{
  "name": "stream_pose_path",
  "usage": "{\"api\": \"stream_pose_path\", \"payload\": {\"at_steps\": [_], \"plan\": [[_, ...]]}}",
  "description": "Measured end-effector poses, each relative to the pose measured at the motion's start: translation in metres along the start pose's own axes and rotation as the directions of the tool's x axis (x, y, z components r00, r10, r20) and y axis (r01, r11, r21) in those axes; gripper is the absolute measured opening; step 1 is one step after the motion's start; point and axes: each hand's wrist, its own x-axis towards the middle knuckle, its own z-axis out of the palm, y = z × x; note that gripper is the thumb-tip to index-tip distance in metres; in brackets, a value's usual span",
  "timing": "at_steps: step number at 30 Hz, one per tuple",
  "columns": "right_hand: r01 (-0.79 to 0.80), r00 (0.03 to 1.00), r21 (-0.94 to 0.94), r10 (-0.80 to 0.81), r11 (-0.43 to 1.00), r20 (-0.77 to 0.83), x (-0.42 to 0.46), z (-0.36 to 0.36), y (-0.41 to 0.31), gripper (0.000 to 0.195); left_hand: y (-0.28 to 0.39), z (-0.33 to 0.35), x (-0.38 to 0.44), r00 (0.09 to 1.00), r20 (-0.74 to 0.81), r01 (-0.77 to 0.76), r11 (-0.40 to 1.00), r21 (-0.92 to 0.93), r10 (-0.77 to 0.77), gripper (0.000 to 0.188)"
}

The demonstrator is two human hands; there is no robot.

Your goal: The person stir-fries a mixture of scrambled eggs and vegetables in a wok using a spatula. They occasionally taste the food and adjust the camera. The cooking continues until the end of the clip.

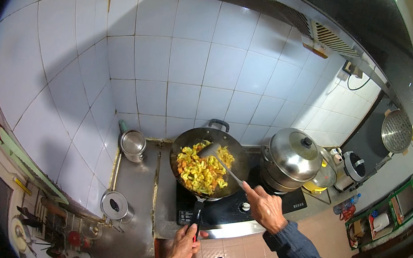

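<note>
My left hand point(183, 244) grips the black-and-red handle point(198, 213) of a dark wok point(239, 158) that sits on a black gas cooktop point(215, 213). In the wok lies a heap of chopped cauliflower-like vegetable pieces point(197, 172), yellow-green with orange bits among them. My right hand point(264, 205) is closed around the grey handle of a spatula point(228, 169). The spatula's broad head point(209, 150) rests against the food near the far side of the wok. Part of each handle is hidden under my fingers.
A lidded steel steamer pot point(291, 159) stands on the cooktop's right, close to my right hand. Beyond it are a yellow pot with a glass lid point(322, 174) and an electric cooker point(351, 166). Steel containers point(133, 145) line the left counter. A range hood point(282, 12) hangs above.
</note>
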Motion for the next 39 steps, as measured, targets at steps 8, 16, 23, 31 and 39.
{"api": "stream_pose_path", "payload": {"at_steps": [8,16,23,31,39], "plan": [[0.126,0.984,-0.075,-0.115,0.989,0.136,0.047,0.044,-0.012,0.077,-0.009,0.012,0.001,0.990,-0.119,-0.083,0.994,-0.065,0.075,0.025],[0.031,0.998,0.003,-0.031,1.000,0.051,-0.004,-0.011,0.020,0.054,-0.006,0.006,0.000,0.994,-0.069,-0.092,0.995,-0.032,0.089,0.024],[-0.230,0.951,0.347,0.285,0.909,-0.117,0.044,0.021,0.074,0.036,-0.003,0.006,-0.001,0.998,-0.046,-0.045,0.999,-0.001,0.045,0.026],[-0.201,0.974,0.568,0.100,0.798,0.203,0.086,0.055,0.061,0.040,-0.010,0.004,0.005,0.995,-0.086,-0.057,0.998,-0.017,0.055,0.025],[-0.029,0.980,0.227,-0.017,0.974,0.199,0.014,-0.028,0.045,0.042,-0.005,0.007,0.002,0.995,-0.070,-0.067,0.998,0.008,0.068,0.024]]}}
